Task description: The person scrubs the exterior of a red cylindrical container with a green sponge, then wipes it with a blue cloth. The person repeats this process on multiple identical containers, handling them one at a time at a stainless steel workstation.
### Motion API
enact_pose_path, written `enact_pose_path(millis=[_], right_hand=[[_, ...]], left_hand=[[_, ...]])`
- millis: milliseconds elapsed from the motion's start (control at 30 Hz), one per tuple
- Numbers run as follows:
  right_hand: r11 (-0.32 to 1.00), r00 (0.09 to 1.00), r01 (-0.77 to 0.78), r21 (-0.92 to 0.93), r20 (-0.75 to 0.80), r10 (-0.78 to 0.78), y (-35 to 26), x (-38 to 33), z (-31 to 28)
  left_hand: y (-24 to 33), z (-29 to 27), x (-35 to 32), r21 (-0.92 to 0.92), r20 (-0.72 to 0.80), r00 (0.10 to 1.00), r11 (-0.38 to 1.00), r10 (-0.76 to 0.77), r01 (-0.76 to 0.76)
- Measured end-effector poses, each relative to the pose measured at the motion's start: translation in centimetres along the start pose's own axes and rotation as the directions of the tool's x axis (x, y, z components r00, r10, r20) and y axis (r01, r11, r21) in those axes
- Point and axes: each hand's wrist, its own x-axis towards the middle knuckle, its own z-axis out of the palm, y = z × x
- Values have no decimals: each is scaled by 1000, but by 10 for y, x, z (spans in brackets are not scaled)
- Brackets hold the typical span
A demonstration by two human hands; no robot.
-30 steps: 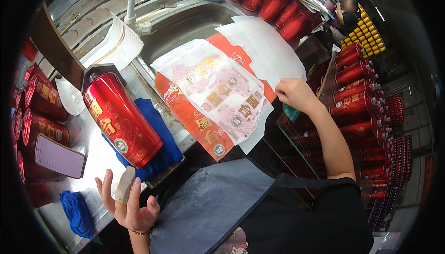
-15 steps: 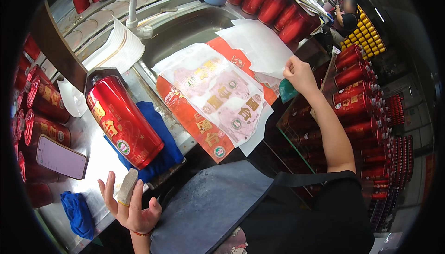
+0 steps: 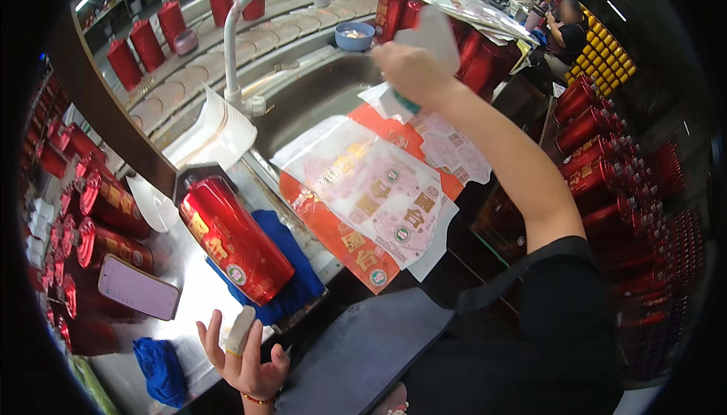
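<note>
My right hand (image 3: 419,76), smeared by motion, is closed on a white translucent paper sheet (image 3: 433,35) lifted above the sink's far right side. A piece of green plastic (image 3: 406,102) shows under that hand. Below lie a red printed sheet (image 3: 303,207) and, overlapping it, a translucent decal sheet (image 3: 382,188) with pink and gold designs; another pink decal (image 3: 456,146) lies at their right. My left hand (image 3: 246,362) is open, palm up, with a grey pad (image 3: 241,330) banded to a finger. Just beyond it a glossy red bottle (image 3: 235,241) lies tilted on a blue cloth (image 3: 291,263).
A metal sink (image 3: 318,108) with a white faucet (image 3: 229,51) lies ahead, a blue bowl (image 3: 354,36) at its far rim. A phone (image 3: 139,286) leans against red bottles (image 3: 113,244) at left, near a crumpled blue cloth (image 3: 159,372). Bottles crowd the right; a person (image 3: 566,36) works beyond.
My right hand has swung up and left over the sink, carrying the white sheet off the decals and uncovering the right-hand pink decal. The view has shifted; my left hand keeps its pose.
</note>
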Motion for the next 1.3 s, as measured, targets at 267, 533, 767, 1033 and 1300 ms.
enact_pose_path(millis=[267, 533, 767, 1033, 1300], right_hand=[[859, 925, -327, 395, -54, 376, -7, 20, 41], [618, 492, -783, -68, 540, 683, 134, -80, 123], [320, 522, -808, 494, 351, 777, 187, -110, 157], [-144, 397, -558, 817, 416, 818, 120, -142, 18], [195, 420, -899, 393, 643, 640, 6, -255, -93]], left_hand=[[2, -21, 0, 7, -167, 986, 1000, 17, -16], [0, -5, -5, 3, -46, 999, 1000, -24, 24], [3, -9, 2, -176, -173, 985, 984, -16, -15], [6, -13, -12, -238, -223, 973, 971, -62, 7], [5, -6, -2, -341, -211, 977, 935, 26, -99]])
